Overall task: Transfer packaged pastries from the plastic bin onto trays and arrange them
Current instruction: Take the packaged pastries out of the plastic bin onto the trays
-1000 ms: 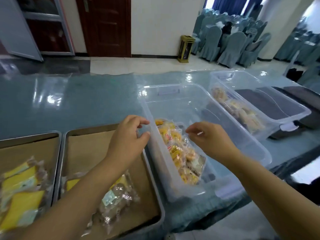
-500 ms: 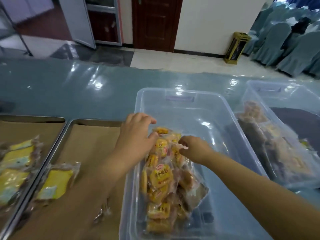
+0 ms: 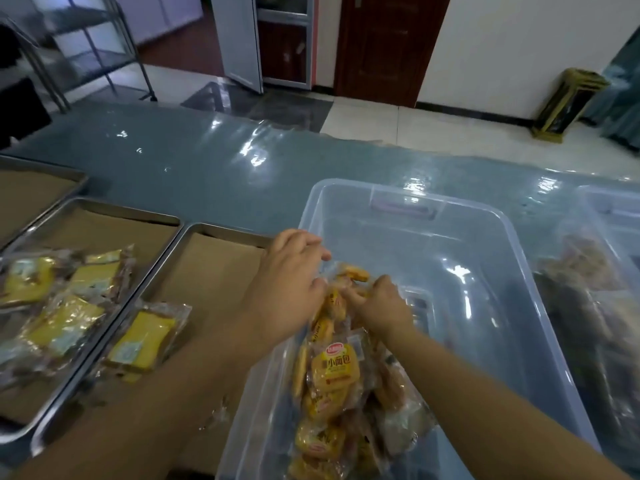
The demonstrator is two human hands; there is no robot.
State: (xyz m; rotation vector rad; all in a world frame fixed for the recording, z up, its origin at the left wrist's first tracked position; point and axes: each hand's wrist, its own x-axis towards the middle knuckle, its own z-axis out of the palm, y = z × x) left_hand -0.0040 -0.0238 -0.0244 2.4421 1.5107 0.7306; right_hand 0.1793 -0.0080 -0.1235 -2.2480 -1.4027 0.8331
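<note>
A clear plastic bin [image 3: 485, 216] stands in front of me with a large clear bag of small yellow-wrapped pastries [image 3: 334, 372] lying along its left side. My left hand [image 3: 287, 289] reaches over the bin's left wall and touches the bag's top end. My right hand [image 3: 379, 306] is closed on the top of the same bag from the right. To the left sits a metal tray [image 3: 214, 233] lined with brown paper, holding one yellow packaged pastry [image 3: 142, 341].
A second tray [image 3: 104, 209] further left holds several yellow packages [image 3: 62, 323]; a third tray's corner [image 3: 52, 171] shows beyond. Another clear bin with brown pastry bags [image 3: 595, 289] stands at the right. The blue table is covered in shiny plastic film.
Both hands have come down from above the bin rim onto the top of the pastry bag and closed around it. My view has swung left and nearer.
</note>
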